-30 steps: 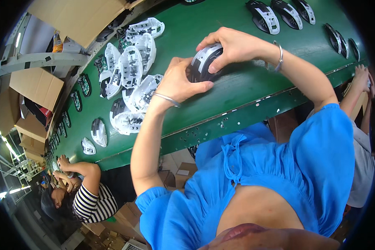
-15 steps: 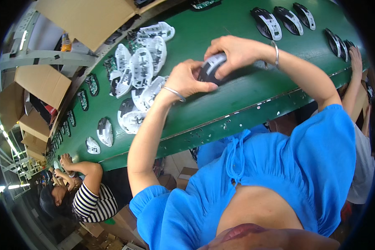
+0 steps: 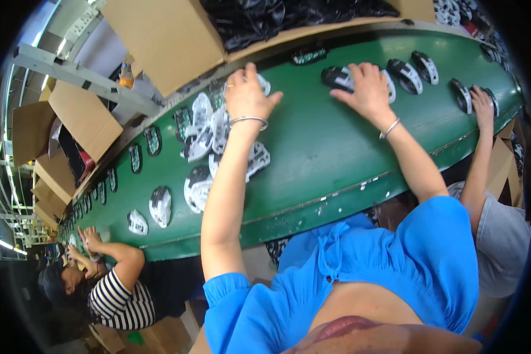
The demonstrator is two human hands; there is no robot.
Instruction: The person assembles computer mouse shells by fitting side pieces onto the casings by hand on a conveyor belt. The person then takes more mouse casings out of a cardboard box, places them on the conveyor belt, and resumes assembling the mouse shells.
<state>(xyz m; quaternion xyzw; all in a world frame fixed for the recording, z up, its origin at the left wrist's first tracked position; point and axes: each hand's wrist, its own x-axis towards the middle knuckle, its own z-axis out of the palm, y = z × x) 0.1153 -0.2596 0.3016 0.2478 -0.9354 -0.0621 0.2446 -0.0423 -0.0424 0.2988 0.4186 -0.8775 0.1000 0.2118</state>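
My left hand [image 3: 251,97] is open above a heap of white plastic mouse shells [image 3: 219,131], thumb held away from the fingers. It covers some of the shells. My right hand [image 3: 369,91] is also open, fingers stretched out, beside a black-topped computer mouse [image 3: 336,78] lying on the green bench. The white edge of another mouse part [image 3: 390,85] shows past its other side, the rest hidden by the hand. Two black-and-white mice [image 3: 405,75] lie a little farther right.
Green circuit boards line the far edge of the green bench [image 3: 312,159]; one board [image 3: 308,56] lies between my hands. Cardboard boxes [image 3: 159,44] stand beyond. A co-worker in stripes [image 3: 127,295] sits left; another person's hand [image 3: 482,106] touches mice at right.
The mouse both hands held has been let go on the bench at the right. My hands have moved apart, the left to the shell heap. The view has shifted.
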